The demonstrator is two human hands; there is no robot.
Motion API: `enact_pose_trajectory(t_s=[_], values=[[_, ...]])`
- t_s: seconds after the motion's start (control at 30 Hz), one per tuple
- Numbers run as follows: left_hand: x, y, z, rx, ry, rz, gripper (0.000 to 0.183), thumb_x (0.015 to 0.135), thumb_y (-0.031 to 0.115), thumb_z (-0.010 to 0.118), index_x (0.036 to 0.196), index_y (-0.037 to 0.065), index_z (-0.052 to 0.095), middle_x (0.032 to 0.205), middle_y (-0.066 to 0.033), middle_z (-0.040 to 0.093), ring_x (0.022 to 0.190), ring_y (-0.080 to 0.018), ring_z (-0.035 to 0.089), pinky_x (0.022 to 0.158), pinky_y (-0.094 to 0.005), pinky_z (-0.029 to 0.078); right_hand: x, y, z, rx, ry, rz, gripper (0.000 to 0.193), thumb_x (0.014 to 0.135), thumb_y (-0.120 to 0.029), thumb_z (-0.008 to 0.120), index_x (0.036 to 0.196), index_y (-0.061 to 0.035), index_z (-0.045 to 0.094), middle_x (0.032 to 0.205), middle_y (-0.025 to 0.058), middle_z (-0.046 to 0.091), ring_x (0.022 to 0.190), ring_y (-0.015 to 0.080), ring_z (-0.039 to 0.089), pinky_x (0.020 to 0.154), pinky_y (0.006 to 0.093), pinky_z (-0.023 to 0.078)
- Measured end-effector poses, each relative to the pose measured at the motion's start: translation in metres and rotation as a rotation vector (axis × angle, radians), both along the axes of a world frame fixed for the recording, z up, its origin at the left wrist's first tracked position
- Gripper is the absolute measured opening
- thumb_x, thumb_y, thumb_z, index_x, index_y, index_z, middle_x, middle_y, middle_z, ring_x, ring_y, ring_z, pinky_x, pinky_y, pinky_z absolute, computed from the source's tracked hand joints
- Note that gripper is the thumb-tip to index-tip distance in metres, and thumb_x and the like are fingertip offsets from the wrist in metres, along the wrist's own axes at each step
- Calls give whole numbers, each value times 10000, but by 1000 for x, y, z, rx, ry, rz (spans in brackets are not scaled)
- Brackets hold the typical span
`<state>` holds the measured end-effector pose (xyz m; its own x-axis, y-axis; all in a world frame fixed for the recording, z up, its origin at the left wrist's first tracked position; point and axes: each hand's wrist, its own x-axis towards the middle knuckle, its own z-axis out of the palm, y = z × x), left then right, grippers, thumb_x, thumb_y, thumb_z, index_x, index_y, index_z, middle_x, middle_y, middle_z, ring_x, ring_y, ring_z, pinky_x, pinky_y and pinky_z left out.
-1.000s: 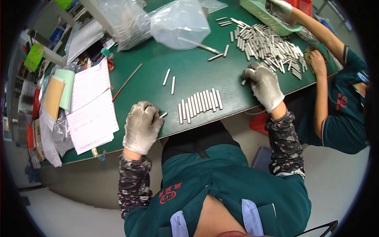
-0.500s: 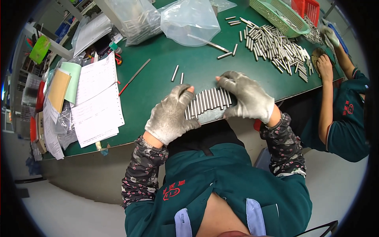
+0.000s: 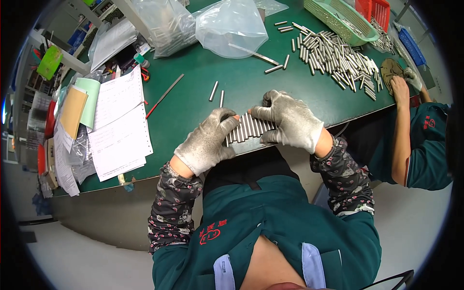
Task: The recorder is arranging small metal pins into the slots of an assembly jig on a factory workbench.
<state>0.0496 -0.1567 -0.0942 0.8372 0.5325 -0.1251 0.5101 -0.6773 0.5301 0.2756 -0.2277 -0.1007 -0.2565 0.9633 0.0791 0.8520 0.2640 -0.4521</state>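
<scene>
Head view, left to right: paper sheets [image 3: 118, 133] lie spread on the green desk [image 3: 193, 89], probably set aside to keep them out of the way, with a slim red-handled tool [image 3: 166, 94] beside them. A gloved left hand [image 3: 205, 139] bends around the left end of a row of metal rods [image 3: 249, 128] near the desk's edge, two loose rods [image 3: 213, 91] just beyond it. The gloved right hand [image 3: 292, 121] brackets the other end, apparently so the rods sit snug side by side. The row lies between both sets of curled fingers, which reach its far and near ends; how hard they press cannot be made out from here. Farther right, a heap of rods [image 3: 333, 57] lies before a green basket [image 3: 314, 8], seemingly kept within reach.
</scene>
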Motion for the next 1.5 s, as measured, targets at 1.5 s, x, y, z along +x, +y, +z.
enact_pose_trajectory(t_s=[1.5], values=[[51,-40,-16,433,-208,-145,844,742,461,689,1414,62,372,1468,-166,332,1386,-341,272,1144,-498,160,55,-68,-20,282,4,-118,572,667,-300,730,1144,-4,617,1244,181,560,1199,369,497,1010,472,387]])
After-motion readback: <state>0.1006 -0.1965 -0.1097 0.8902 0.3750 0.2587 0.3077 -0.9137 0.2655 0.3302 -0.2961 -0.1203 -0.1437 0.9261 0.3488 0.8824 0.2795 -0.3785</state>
